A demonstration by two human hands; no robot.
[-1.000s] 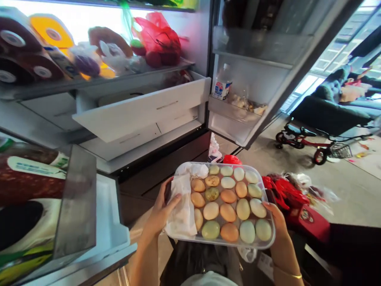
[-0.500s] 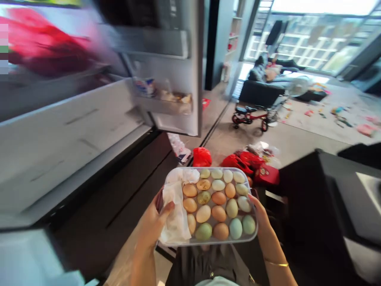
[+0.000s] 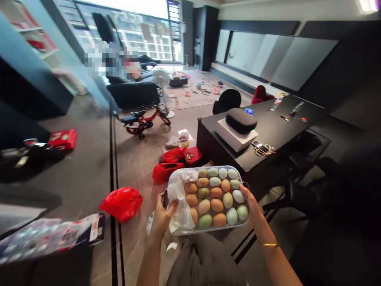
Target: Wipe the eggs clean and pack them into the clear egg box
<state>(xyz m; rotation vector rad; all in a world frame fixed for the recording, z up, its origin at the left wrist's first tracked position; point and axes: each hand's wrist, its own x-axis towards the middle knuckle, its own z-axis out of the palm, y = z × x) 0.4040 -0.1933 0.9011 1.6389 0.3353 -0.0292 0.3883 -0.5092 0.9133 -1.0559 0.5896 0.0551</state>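
A clear plastic egg tray hangs in front of my body, held level by both hands. Rows of eggs fill most of it, in brown, cream, green and pale blue. White paper towel covers its left end, with a crumpled piece at the far left corner. My left hand grips the left side, thumb over the paper and fingers round the edge. My right hand is closed on the right side; its fingers underneath are hidden. A gold bangle is on the right wrist.
A dark table stands ahead right, bearing a white box, a black case, a phone and a bottle. Red bags, a red box and a child's bike are on the floor. Behind sit a sofa, a fan and scattered toys.
My view has turned right, away from the open fridge, toward the room and the table. The egg tray has come along in both hands, with the grip unchanged.
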